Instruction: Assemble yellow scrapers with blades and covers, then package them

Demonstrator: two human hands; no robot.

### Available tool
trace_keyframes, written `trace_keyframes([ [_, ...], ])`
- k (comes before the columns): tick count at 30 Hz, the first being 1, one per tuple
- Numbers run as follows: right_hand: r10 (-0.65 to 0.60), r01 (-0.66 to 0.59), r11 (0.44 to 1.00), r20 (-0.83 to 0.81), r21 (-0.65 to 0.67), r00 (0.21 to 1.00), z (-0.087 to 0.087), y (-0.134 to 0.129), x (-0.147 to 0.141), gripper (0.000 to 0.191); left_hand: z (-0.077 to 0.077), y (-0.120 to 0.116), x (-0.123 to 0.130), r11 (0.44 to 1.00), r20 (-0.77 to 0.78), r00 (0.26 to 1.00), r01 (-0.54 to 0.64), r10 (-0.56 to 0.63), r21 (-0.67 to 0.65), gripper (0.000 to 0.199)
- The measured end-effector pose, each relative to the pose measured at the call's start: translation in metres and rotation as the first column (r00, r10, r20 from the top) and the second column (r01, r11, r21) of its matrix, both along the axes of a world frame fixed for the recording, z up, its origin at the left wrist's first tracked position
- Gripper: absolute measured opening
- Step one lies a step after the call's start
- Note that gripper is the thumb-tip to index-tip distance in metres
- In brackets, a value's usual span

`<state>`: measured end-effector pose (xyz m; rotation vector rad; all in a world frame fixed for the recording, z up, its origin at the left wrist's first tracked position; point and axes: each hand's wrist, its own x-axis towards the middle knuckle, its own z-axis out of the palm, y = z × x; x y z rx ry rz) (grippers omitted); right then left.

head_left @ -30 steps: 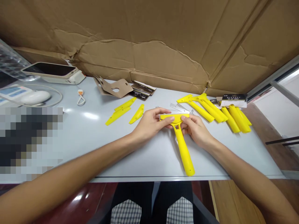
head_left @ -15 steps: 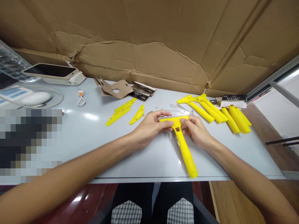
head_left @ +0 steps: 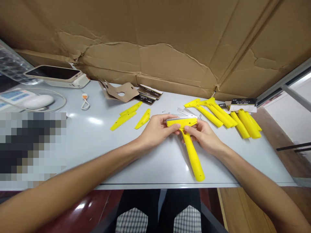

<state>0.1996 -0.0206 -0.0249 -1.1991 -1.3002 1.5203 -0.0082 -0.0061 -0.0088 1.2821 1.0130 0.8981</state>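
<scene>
Both my hands hold a yellow scraper, its wide head away from me and its handle pointing down towards the table's front edge. A metal blade shows along the head's far edge. My left hand grips the head's left end, thumb on top. My right hand closes round the right end, thumb pressed near the neck. Most of its other fingers are hidden beneath. Just beyond the hands lie loose metal blades and small screws, partly covered. Left of them are yellow head plates and another plate.
Yellow scraper handles and more handles lie at the right beside a card package. Opened cardboard packaging stands at the back. A phone, mouse and cable are at the left. Cardboard walls the rear.
The scraper's handle end has risen slightly and its head has tilted. My right thumb has slid left and down to the neck, where the square hole is now out of sight.
</scene>
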Motion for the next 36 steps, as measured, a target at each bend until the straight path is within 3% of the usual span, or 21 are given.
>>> trace_keyframes([
  [5,0.011,-0.009,1.000,-0.094,0.022,0.995,0.003,-0.005,-0.004,0.029,0.001,-0.003,0.002,0.995,-0.046,0.997,0.070,-0.067,0.070,0.032],
  [9,-0.008,0.010,1.000,-0.124,0.016,0.992,0.008,-0.007,-0.006,0.028,-0.003,-0.002,0.004,0.993,0.075,0.990,0.122,-0.122,0.006,0.030],
  [12,-0.017,0.019,1.000,-0.124,0.010,0.992,0.010,-0.006,-0.006,0.029,-0.005,0.001,0.002,0.996,0.171,0.983,0.073,-0.064,-0.050,0.031],
  [17,-0.048,0.047,0.999,-0.132,-0.015,0.990,0.008,-0.006,-0.005,0.028,0.001,0.010,-0.007,0.994,-0.043,0.995,-0.092,0.095,0.059,0.013],
  [21,-0.064,0.064,0.998,-0.137,-0.002,0.989,0.009,-0.008,-0.005,0.027,0.006,0.010,-0.010,0.991,-0.099,0.991,-0.081,0.092,0.111,0.008],
  [28,-0.074,0.081,0.996,-0.148,0.038,0.986,0.011,-0.010,-0.006,0.025,0.006,0.004,-0.005,0.999,0.060,0.998,0.020,-0.018,-0.033,0.018],
  [36,-0.080,0.076,0.997,-0.145,-0.033,0.986,0.008,-0.009,-0.005,0.027,0.010,0.003,-0.004,0.998,0.021,0.999,-0.033,0.034,-0.059,0.024],
])
